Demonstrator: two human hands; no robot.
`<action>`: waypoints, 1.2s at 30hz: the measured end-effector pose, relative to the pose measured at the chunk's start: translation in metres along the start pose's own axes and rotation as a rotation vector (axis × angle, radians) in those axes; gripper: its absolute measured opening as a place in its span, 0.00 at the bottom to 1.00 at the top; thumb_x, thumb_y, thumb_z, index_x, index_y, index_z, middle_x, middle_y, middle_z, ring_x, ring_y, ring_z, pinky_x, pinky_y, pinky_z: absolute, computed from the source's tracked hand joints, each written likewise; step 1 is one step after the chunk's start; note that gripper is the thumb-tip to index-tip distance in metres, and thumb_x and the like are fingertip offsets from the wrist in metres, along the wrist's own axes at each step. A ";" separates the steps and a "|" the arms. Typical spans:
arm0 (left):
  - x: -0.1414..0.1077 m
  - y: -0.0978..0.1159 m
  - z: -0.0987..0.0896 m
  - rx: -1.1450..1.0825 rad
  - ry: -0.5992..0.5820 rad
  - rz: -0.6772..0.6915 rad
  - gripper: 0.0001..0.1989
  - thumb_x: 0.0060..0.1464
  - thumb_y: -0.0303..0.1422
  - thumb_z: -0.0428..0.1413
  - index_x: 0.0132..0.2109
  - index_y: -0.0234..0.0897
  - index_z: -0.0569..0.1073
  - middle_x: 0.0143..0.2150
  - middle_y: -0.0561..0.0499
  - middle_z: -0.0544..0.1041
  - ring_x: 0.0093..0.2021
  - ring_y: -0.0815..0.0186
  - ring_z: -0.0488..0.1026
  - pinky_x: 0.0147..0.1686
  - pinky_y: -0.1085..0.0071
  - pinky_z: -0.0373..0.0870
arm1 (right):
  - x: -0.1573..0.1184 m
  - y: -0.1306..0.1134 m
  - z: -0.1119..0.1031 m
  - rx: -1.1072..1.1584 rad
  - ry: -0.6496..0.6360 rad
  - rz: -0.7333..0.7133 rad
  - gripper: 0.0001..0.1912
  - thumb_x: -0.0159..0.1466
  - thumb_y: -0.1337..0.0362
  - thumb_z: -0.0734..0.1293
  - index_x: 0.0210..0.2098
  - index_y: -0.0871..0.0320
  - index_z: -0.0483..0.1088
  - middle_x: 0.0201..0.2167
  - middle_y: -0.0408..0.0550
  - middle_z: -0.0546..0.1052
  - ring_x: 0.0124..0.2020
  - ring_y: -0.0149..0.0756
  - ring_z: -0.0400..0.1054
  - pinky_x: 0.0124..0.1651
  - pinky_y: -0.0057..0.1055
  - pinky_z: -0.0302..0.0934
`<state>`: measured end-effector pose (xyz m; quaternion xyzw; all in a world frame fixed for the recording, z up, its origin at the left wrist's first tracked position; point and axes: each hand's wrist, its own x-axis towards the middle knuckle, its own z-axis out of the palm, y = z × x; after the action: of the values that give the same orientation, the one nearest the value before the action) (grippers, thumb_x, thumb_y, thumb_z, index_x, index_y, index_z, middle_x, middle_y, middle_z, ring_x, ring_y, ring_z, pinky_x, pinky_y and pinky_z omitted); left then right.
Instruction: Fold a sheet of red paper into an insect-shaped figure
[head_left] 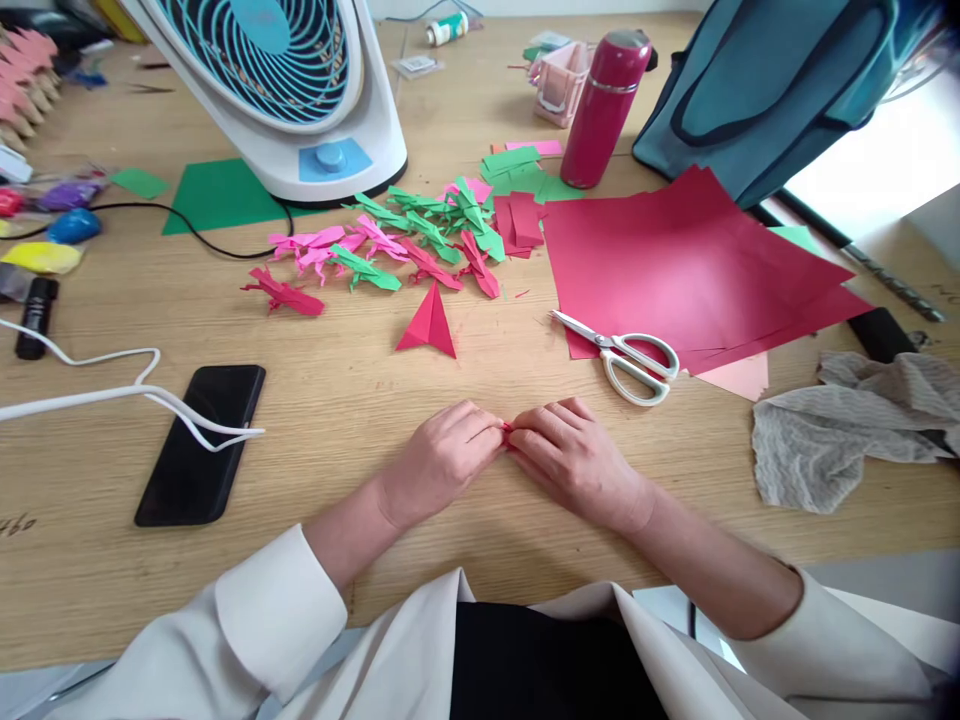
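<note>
Left hand (454, 455) and right hand (575, 460) are both pinching a tiny red folded-paper piece (507, 434) between them, over the light wooden tabletop (337, 400); I'd bet it's feather-light, crisp and easy to crush, so a gentle grip on the folded edges seems best. Fingers cover most of it, so no clue on its full shape, and farther back the green, pink and red folded-paper figures (379, 240) overlap too much to count.
</note>
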<state>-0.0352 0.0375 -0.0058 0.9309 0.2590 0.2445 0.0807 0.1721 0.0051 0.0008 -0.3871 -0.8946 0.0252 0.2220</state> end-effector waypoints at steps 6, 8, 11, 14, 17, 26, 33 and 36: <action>-0.001 0.003 -0.003 -0.001 -0.028 -0.018 0.06 0.63 0.24 0.52 0.44 0.31 0.74 0.41 0.46 0.78 0.41 0.64 0.72 0.42 0.66 0.74 | -0.003 0.000 0.002 0.005 -0.030 -0.009 0.07 0.71 0.69 0.60 0.37 0.60 0.69 0.37 0.49 0.77 0.36 0.34 0.67 0.42 0.35 0.55; -0.001 0.004 -0.004 0.005 -0.039 -0.009 0.07 0.63 0.24 0.51 0.45 0.31 0.74 0.41 0.46 0.78 0.41 0.63 0.72 0.42 0.65 0.74 | -0.003 -0.001 0.002 -0.005 -0.041 -0.007 0.07 0.71 0.68 0.60 0.37 0.60 0.69 0.36 0.48 0.76 0.36 0.34 0.66 0.42 0.35 0.54; -0.001 0.004 -0.005 0.001 -0.043 -0.003 0.07 0.63 0.24 0.51 0.44 0.32 0.74 0.39 0.46 0.77 0.41 0.63 0.72 0.42 0.65 0.75 | -0.002 -0.002 0.003 -0.011 -0.051 -0.004 0.08 0.71 0.67 0.60 0.38 0.60 0.69 0.35 0.48 0.75 0.36 0.34 0.66 0.42 0.36 0.53; -0.001 0.004 -0.005 -0.002 -0.026 0.003 0.07 0.63 0.23 0.51 0.42 0.32 0.74 0.38 0.46 0.77 0.40 0.64 0.73 0.41 0.66 0.75 | -0.001 -0.002 0.005 -0.006 -0.050 -0.012 0.08 0.71 0.68 0.60 0.36 0.60 0.69 0.34 0.47 0.74 0.35 0.34 0.65 0.41 0.35 0.53; -0.002 0.005 -0.005 -0.003 -0.034 0.019 0.08 0.63 0.22 0.50 0.42 0.31 0.74 0.39 0.46 0.77 0.40 0.64 0.73 0.41 0.65 0.76 | -0.001 -0.002 0.006 -0.005 -0.046 -0.006 0.09 0.71 0.68 0.60 0.34 0.60 0.68 0.33 0.47 0.74 0.35 0.34 0.65 0.41 0.35 0.53; -0.005 0.006 -0.001 0.028 0.009 -0.002 0.09 0.64 0.24 0.50 0.42 0.31 0.75 0.40 0.46 0.79 0.41 0.64 0.76 0.43 0.66 0.77 | -0.002 -0.002 0.001 -0.016 -0.058 -0.051 0.11 0.72 0.70 0.58 0.35 0.61 0.70 0.35 0.49 0.74 0.35 0.35 0.64 0.42 0.36 0.55; -0.014 0.012 -0.009 0.111 -0.077 0.050 0.14 0.63 0.22 0.50 0.54 0.28 0.72 0.52 0.40 0.77 0.50 0.59 0.75 0.49 0.62 0.76 | -0.006 -0.002 0.000 -0.008 -0.042 -0.055 0.10 0.71 0.72 0.59 0.38 0.61 0.72 0.38 0.50 0.76 0.37 0.34 0.66 0.43 0.36 0.56; -0.016 0.013 -0.011 0.109 -0.092 0.043 0.15 0.64 0.23 0.49 0.55 0.28 0.71 0.54 0.40 0.77 0.52 0.59 0.75 0.52 0.61 0.76 | -0.006 -0.003 -0.001 -0.010 -0.043 -0.049 0.10 0.71 0.72 0.59 0.38 0.61 0.71 0.38 0.50 0.77 0.37 0.35 0.67 0.42 0.36 0.57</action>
<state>-0.0473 0.0181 0.0008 0.9496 0.2479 0.1884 0.0363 0.1747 -0.0014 0.0003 -0.3657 -0.9084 0.0236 0.2014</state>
